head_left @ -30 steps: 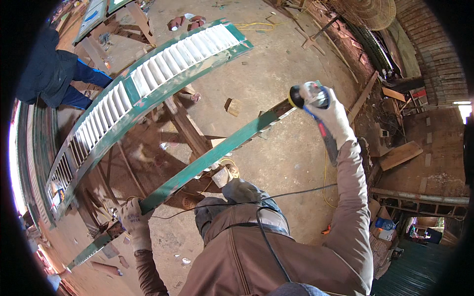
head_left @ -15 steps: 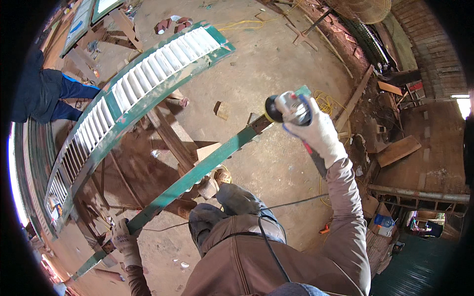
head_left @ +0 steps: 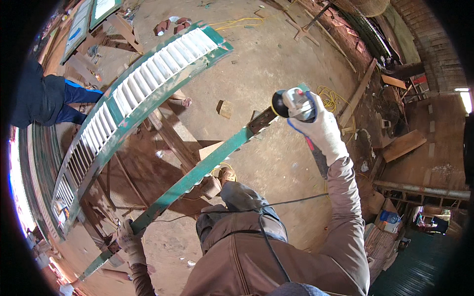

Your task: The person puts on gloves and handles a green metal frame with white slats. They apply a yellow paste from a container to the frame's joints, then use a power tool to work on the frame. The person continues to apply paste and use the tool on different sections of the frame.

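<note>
A long green-painted wooden board runs diagonally before me, from lower left up to the centre right. Its upper end is bare, dark brown wood. My left hand, in a pale glove, is closed around the board near its lower end. In my right hand, also gloved, is an angle grinder with a black and yellow disc, held beside the board's upper end. Whether the disc touches the wood I cannot tell. A black cord crosses in front of my body.
A long green frame with white louvre slats rests on wooden supports at the left. Another person stands beyond it. Yellow cable lies coiled on the floor, near a small wood block. Planks lie at the right.
The grinder has shifted slightly up and right at the board's upper end, and its disc face shows more. More of the brown end is visible. My left hand keeps its hold.
</note>
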Demonstrator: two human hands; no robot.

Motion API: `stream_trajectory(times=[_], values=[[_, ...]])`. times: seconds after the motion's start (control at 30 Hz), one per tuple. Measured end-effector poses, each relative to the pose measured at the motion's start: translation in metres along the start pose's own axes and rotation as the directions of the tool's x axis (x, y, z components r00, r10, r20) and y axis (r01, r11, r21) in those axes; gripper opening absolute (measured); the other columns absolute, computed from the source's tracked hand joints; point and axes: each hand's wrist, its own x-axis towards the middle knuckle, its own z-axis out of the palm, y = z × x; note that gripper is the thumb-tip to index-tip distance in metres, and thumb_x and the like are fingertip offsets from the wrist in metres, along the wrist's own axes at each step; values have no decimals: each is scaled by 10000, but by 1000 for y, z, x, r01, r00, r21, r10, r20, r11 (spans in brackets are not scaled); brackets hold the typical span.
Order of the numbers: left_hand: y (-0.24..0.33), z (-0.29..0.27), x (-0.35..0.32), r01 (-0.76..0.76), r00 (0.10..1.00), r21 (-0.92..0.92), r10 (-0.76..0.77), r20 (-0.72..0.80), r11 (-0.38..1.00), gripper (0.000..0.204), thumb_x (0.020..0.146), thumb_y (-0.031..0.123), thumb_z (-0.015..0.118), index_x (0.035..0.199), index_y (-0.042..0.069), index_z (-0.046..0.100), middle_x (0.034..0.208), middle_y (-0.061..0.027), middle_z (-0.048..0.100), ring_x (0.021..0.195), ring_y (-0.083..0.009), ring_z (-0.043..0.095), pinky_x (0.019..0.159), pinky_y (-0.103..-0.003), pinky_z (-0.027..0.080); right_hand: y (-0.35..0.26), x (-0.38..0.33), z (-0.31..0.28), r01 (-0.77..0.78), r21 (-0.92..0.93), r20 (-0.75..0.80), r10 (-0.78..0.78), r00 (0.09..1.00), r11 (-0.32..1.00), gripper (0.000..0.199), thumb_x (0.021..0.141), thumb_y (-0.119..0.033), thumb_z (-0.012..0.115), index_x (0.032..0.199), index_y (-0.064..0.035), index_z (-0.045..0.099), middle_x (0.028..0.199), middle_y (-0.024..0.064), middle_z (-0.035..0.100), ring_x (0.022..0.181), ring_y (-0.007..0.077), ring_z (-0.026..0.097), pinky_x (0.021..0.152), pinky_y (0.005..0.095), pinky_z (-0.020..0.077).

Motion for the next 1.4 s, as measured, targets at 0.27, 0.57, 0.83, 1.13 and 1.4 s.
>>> stream_trajectory(times=[0.27,0.57,0.83,1.13,1.4], values=[[5,-4,1,30,999,-7,-30,44,1000,663,675,317,944,1234,123,645,1139,-85,698,1122,-329,660,983,-472,518,48,19,-26,-192,157,-57,203,978,969,844,773,-380,950,1454,-55,572,1242,197,758,1119,297,759,966,391,577],[-7,4,-4,15,1000,-24,-14,24,1000,608,713,234,906,1250,114,646,1201,-98,709,1165,-333,658,1022,-468,514,26,20,-12,-133,123,-8,135,991,983,858,794,-415,930,1475,-50,558,1242,217,757,1152,323,756,981,394,573],[-14,20,-5,-52,994,14,53,-91,999,630,666,358,934,1188,146,653,1108,-70,709,1083,-315,681,948,-461,514,55,40,-17,-243,189,-95,264,960,951,844,790,-404,941,1460,-47,572,1222,207,767,1131,263,755,970,376,572],[-7,15,-1,3,998,-20,-4,-67,1000,629,670,403,937,1178,165,652,1125,-80,707,1108,-322,677,972,-484,510,39,24,-16,-146,95,-70,153,986,985,864,779,-414,938,1471,-55,567,1253,234,752,1171,339,750,993,406,574],[5,-12,1,26,999,-166,-18,50,986,306,865,371,782,1017,138,654,982,-91,697,953,-292,694,834,-419,542,-26,24,-15,-136,285,45,128,991,949,687,918,-183,856,1523,-68,553,1401,137,693,1259,243,677,1074,375,540]])
